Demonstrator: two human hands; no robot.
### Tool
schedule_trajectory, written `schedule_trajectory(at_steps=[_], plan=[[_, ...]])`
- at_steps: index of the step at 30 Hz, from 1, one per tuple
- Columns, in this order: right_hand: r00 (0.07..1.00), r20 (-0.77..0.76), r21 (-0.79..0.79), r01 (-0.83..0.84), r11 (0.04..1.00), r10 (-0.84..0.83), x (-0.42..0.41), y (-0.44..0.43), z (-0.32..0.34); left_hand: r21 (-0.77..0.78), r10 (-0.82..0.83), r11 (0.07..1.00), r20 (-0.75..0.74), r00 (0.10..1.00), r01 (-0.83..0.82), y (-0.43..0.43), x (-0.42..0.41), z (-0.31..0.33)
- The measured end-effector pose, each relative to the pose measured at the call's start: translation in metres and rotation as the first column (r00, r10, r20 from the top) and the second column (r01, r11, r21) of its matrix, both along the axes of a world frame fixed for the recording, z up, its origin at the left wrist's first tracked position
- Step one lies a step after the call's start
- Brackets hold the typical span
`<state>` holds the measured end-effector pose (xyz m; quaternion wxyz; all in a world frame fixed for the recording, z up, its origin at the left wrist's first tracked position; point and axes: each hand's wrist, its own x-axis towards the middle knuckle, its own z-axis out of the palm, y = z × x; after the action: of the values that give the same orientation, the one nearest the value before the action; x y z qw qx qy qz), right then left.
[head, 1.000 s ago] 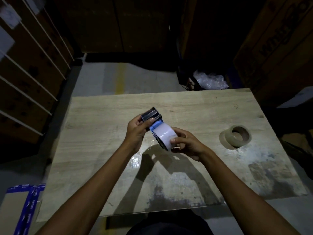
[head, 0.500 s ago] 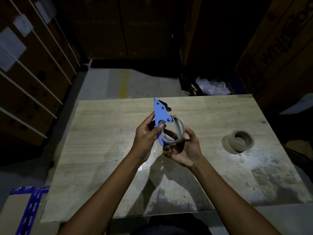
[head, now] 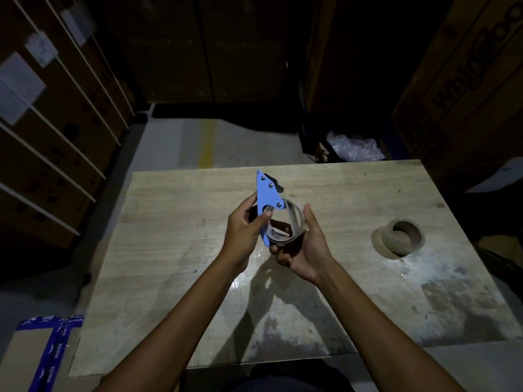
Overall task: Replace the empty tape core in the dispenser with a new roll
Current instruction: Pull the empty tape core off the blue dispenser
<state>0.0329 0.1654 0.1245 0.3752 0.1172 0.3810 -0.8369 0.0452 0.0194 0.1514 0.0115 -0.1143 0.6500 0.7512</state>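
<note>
Gripping the blue metal tape dispenser [head: 267, 199] by its flat side plate, the person's left hand [head: 244, 232] has its thumb pressed on the plate and its fingers wrapped behind. The right hand [head: 304, 247] cups the pale empty cardboard tape core [head: 288, 224] from below and from the right, thumb up along its outer wall, fingers closed under it. The core sits in the dispenser's lower end, and both are held in the air above the middle of the pale wooden table [head: 175, 250], nearer its far edge than its near one.

Compared with half a second ago, the dispenser stands in much the same upright pose with its pointed end away from the person, and the right hand has slid further around the core. A second ago the dispenser was turned edge-on, with the core's white outer face showing.

The new roll of brownish tape [head: 403, 236] lies flat near the table's right edge, well apart from the hands. Large dark letters on the cardboard carton [head: 464, 80] at upper right begin "Whirl"; the rest is cut off. White paper labels [head: 19, 86] on the boxes at left are too blurred to read. Bare tabletop lies open on the left half and along the near edge, where the finish is worn and shiny.
</note>
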Motion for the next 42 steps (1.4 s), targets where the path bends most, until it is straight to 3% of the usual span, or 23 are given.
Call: schedule_trajectory(at_steps=[4, 8, 12, 14, 17, 18, 22, 25, 31, 37, 42], plan=[[0.986, -0.142, 0.224, 0.121, 0.967, -0.091, -0.001, -0.004, 0.002, -0.056, 0.021, 0.998, 0.056, 0.998, -0.017, 0.001, -0.005, 0.004], [0.938, -0.334, 0.475, 0.251, 0.843, -0.091, 0.001, -0.007, 0.013, 0.018, 0.081, 0.996, 0.119, 0.990, -0.083, 0.008, -0.005, 0.013], [0.849, -0.515, 0.540, 0.428, 0.725, -0.117, 0.004, -0.012, 0.020, 0.095, 0.086, 0.990, 0.149, 0.985, -0.100, 0.018, -0.005, 0.015], [0.792, -0.605, 0.585, 0.513, 0.628, -0.084, 0.005, -0.016, 0.018, 0.094, 0.057, 0.993, 0.138, 0.989, -0.071, 0.022, -0.006, 0.013], [0.725, -0.688, 0.688, 0.636, 0.350, 0.037, 0.003, -0.018, 0.015, 0.079, 0.008, 0.997, 0.099, 0.995, -0.016, 0.024, -0.006, 0.013], [0.712, -0.699, 0.695, 0.655, 0.296, 0.064, 0.004, -0.019, 0.016, 0.073, -0.011, 0.997, 0.093, 0.996, 0.004, 0.025, -0.006, 0.013], [0.639, -0.745, 0.667, 0.712, 0.220, 0.192, 0.007, -0.023, 0.014, 0.095, -0.011, 0.995, 0.108, 0.994, 0.001, 0.022, -0.008, 0.011], [0.592, -0.762, 0.644, 0.733, 0.219, 0.261, 0.008, -0.023, 0.010, 0.133, 0.015, 0.991, 0.135, 0.991, -0.033, 0.015, -0.009, 0.005], [0.571, -0.793, 0.599, 0.670, 0.438, 0.212, 0.007, -0.015, 0.011, 0.199, -0.023, 0.980, 0.174, 0.985, -0.012, -0.011, -0.011, -0.004], [0.572, -0.765, 0.643, 0.696, 0.319, 0.296, -0.009, -0.013, 0.020, 0.243, -0.156, 0.963, 0.139, 0.978, 0.119, -0.030, -0.010, -0.001], [0.555, -0.778, 0.627, 0.670, 0.397, 0.294, -0.018, -0.016, 0.025, 0.212, -0.234, 0.955, 0.104, 0.967, 0.209, -0.039, -0.012, 0.001]])
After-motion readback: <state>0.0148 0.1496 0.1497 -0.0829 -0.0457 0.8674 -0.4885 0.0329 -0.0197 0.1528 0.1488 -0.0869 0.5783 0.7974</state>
